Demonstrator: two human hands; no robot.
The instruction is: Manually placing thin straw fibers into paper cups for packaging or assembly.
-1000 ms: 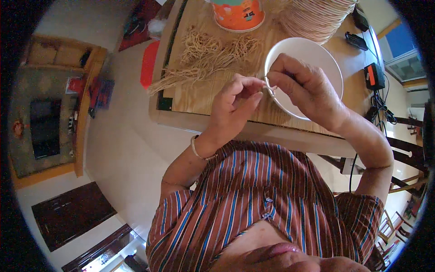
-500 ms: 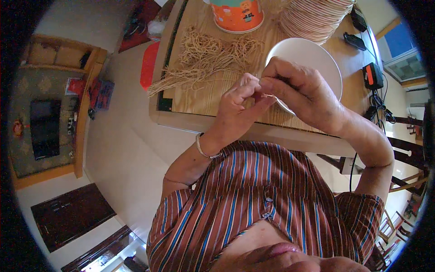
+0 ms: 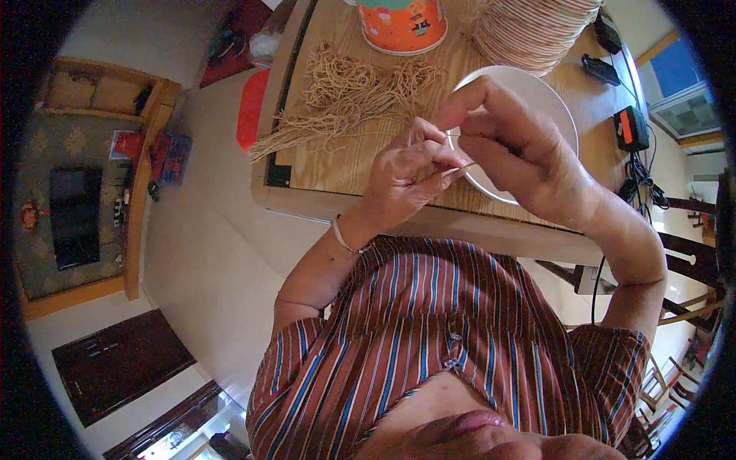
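Above the table's near edge, my left hand (image 3: 410, 167) pinches a thin pale strand (image 3: 460, 167) between thumb and fingers. My right hand (image 3: 529, 149), fingers curled and pinched together, grips the same strand just to the right; part of it is hidden by the fingers. Beneath my right hand lies a white round bowl (image 3: 563, 115), partly covered by it. A loose bunch of tan cords (image 3: 360, 96) spreads over the wooden table (image 3: 330, 178), left of the bowl and beyond my left hand.
An orange tub with printed figures (image 3: 402, 31) stands at the far side. Right of it rises a thick, ridged pale roll with reddish lines (image 3: 537, 31). Black devices (image 3: 600, 69), an orange-and-black box (image 3: 630, 129) and tangled cables (image 3: 640, 180) lie along the right edge.
My right hand has drawn slightly away from my left and turned, opening a gap where the strand shows. My left fingers have shifted a little. The cords and bowl stay about where they were.
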